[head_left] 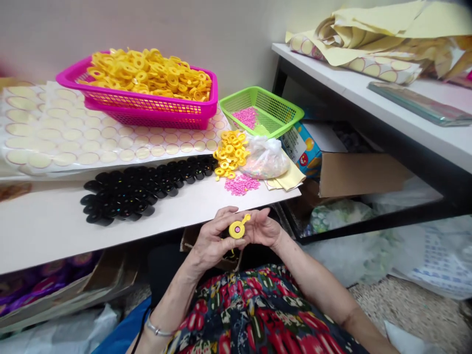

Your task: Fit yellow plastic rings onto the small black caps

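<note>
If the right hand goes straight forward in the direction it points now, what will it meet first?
Most likely the yellow piece held by the left hand; depth between it and the right hand is hard to judge.

The yellow ring piece (232, 231) is smooth plastic; the caps (129, 191) inside the front edge of the surface (47, 231) are glossy black plastic; the bag (266, 160) near its right corner is crinkled film (shiny along the folds).
</note>
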Tool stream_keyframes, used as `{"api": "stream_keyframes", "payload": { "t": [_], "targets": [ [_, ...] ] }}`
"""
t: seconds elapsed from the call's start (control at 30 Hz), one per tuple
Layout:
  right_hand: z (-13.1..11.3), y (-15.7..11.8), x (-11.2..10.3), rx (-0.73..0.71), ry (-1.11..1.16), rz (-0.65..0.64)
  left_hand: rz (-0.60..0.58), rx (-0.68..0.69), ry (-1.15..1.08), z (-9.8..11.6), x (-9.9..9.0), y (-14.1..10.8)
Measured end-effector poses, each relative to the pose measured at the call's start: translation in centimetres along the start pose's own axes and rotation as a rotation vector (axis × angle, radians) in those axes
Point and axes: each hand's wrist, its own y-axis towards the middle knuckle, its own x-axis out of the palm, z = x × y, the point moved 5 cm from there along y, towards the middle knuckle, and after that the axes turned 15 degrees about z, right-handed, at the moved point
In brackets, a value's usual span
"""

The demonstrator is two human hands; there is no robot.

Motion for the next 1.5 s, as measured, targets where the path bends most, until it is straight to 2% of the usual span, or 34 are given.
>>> {"api": "stream_keyframes", "payload": {
  "t": [0.2,0.4,0.47,0.6,0.7,0.83,0.97,1.03,1.13,1.23,1.37,1.5],
  "targets": [
    [0.2,0.2,-0.3,-0.035,0.01,-0.062,-0.07,0.006,-0.03,0.1,-0.1,-0.4],
    [0.4,0.3,0.1,0.084,-0.006,-0.218,-0.278,0.03,0.012,1.0,0.9,-0.9],
    [0.3,0.6,0.2,0.089,-0.035,-0.235,-0.313,0.067,0.072,1.1,1.2,-0.8],
    [0.0,0.8,0.6,0.062,-0.153,-0.184,-0.285,0.172,0.181,1.1,1.6,-0.5],
    [-0.4,0.5,1.0,0.04,-0.246,-0.114,-0.28,0.2,0.198,1.0,1.8,-0.4],
    [-0.6,0.2,0.9,-0.062,-0.305,0.017,-0.282,0.189,0.224,0.4,1.6,-0.2],
    [0.2,0.5,0.3,-0.185,-0.316,0.167,-0.277,0.159,0.28,-1.1,1.2,-0.3],
    [0.8,0.9,0.1,-0.199,-0.344,0.22,-0.272,0.151,0.302,-1.9,0.8,-0.5],
    [2.0,1.4,0.3,-0.076,-0.457,0.173,-0.273,0.147,0.382,-2.7,0.3,-1.0],
    [2.1,1.9,0.7,-0.1,-0.47,0.14,-0.267,0.146,0.4,-2.8,-0.3,-1.4],
    [2.2,2.4,1.3,-0.117,-0.449,0.147,-0.22,0.079,0.276,-2.6,-1.4,-1.3],
    [2.0,2.6,2.0,-0.037,-0.374,0.058,-0.137,-0.018,0.138,-3.0,-2.7,-1.2]
  ]
}}
